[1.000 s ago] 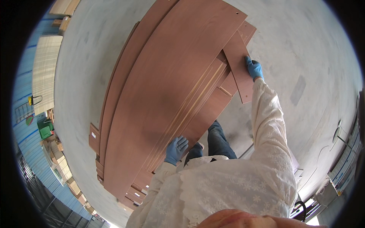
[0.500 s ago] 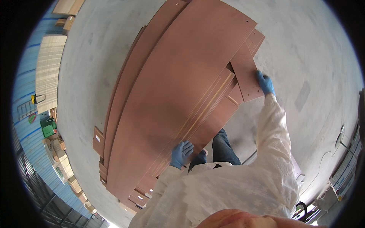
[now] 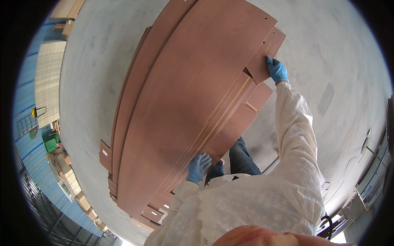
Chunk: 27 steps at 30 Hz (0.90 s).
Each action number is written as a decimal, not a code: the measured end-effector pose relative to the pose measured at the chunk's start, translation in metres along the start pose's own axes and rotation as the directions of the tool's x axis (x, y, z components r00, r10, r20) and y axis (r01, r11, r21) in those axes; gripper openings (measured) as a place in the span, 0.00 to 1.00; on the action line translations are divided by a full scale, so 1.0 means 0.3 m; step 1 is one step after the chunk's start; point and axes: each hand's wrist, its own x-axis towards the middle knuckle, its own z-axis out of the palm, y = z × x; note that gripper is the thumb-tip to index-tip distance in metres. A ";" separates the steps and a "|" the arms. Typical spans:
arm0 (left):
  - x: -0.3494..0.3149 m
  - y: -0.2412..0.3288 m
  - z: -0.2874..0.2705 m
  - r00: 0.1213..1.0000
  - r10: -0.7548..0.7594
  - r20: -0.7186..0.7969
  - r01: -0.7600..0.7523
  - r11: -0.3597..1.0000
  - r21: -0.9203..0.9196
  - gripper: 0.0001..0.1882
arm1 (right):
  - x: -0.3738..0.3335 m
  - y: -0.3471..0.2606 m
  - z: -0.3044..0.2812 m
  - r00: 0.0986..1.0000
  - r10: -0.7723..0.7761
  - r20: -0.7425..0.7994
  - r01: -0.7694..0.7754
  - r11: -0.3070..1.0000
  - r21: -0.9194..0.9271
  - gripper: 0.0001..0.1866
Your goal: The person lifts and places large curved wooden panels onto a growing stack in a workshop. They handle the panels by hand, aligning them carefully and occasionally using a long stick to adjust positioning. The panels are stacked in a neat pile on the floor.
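Note:
A broad reddish-brown panel (image 3: 184, 90) lies on top of a stack of similar boards. At its far right edge my right hand (image 3: 277, 69), in a blue glove, is closed on the edge of a small brown panel (image 3: 257, 67), partly tucked beneath the broad one. Close to my body, my gloved left hand (image 3: 199, 167) is over the stack's near edge, fingers stretched and holding nothing. Whether it touches the wood I cannot tell. Between the hands, narrow grooved boards (image 3: 221, 117) and a lower brown board (image 3: 234, 129) stick out from under the broad panel.
Grey concrete floor (image 3: 328, 74) surrounds the stack. My legs (image 3: 242, 158) stand right against its near side. Along the blue wall at left are a pale stack of sheets (image 3: 49, 82), a green bin (image 3: 51, 143) and wooden boxes. A standing fan (image 3: 366, 143) is at right.
My right hand has moved farther away, sliding the small panel farther under the broad one. More of the board below now shows. My left hand has shifted only slightly.

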 end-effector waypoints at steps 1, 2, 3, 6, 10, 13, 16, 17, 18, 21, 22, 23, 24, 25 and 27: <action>0.000 -0.001 0.004 1.000 -0.005 -0.014 0.005 1.000 -0.009 0.23 | 0.026 -0.015 0.004 0.999 -0.037 -0.003 0.037 0.999 -0.035 0.32; 0.003 -0.002 0.008 1.000 -0.010 -0.029 0.009 1.000 -0.021 0.23 | 0.047 -0.025 0.007 0.997 -0.073 -0.006 0.073 0.996 -0.058 0.32; 0.004 -0.005 0.010 0.998 -0.028 -0.053 0.026 0.999 -0.034 0.23 | 0.060 -0.030 0.009 0.995 -0.100 -0.004 0.100 0.991 -0.092 0.32; 0.013 -0.008 0.022 0.999 -0.019 -0.042 0.018 1.000 -0.015 0.24 | 0.079 -0.030 -0.010 0.990 -0.134 0.051 0.142 0.971 -0.194 0.32; 0.020 -0.019 0.043 1.000 0.006 -0.012 -0.006 0.999 -0.035 0.26 | 0.069 -0.067 -0.055 1.000 -0.006 0.018 0.009 0.985 -0.175 0.33; 0.011 -0.037 0.049 0.998 0.053 0.013 -0.052 0.997 -0.062 0.25 | 0.017 -0.137 -0.089 0.996 0.091 -0.003 -0.090 0.978 -0.186 0.38; -0.012 -0.054 0.036 0.998 0.055 0.007 -0.053 0.991 -0.124 0.23 | -0.114 -0.217 -0.110 0.992 -0.088 -0.090 0.059 0.955 -0.290 0.34; -0.022 -0.057 0.026 0.997 0.073 0.009 -0.071 0.988 -0.138 0.22 | -0.168 -0.242 -0.120 0.968 -0.201 -0.147 0.141 0.929 -0.342 0.33; -0.034 -0.060 0.018 0.998 0.069 0.013 -0.067 0.986 -0.156 0.22 | -0.235 -0.274 -0.107 0.898 -0.380 -0.224 0.268 0.873 -0.407 0.33; -0.075 -0.071 -0.020 0.994 0.107 0.032 -0.097 0.972 -0.215 0.18 | -0.460 -0.376 -0.045 0.682 -0.697 -0.221 0.597 0.705 -0.384 0.33; -0.086 -0.078 -0.038 0.991 0.130 0.041 -0.115 0.959 -0.259 0.16 | -0.547 -0.419 -0.007 0.653 -0.743 -0.145 0.677 0.659 -0.329 0.33; -0.094 -0.090 -0.058 0.983 0.177 0.049 -0.153 0.937 -0.313 0.15 | -0.631 -0.461 0.031 0.595 -0.800 -0.078 0.762 0.592 -0.264 0.34; -0.098 -0.100 -0.076 0.981 0.190 0.023 -0.172 0.927 -0.333 0.14 | -0.715 -0.502 0.062 0.558 -0.828 0.046 0.809 0.531 -0.254 0.35; -0.103 -0.117 -0.104 0.976 0.220 -0.006 -0.207 0.911 -0.358 0.14 | -0.812 -0.540 0.098 0.514 -0.852 0.096 0.852 0.495 -0.169 0.33; -0.118 -0.167 -0.179 0.964 0.264 -0.042 -0.258 0.877 -0.406 0.15 | -0.999 -0.599 0.175 0.415 -0.894 0.166 0.909 0.416 -0.030 0.30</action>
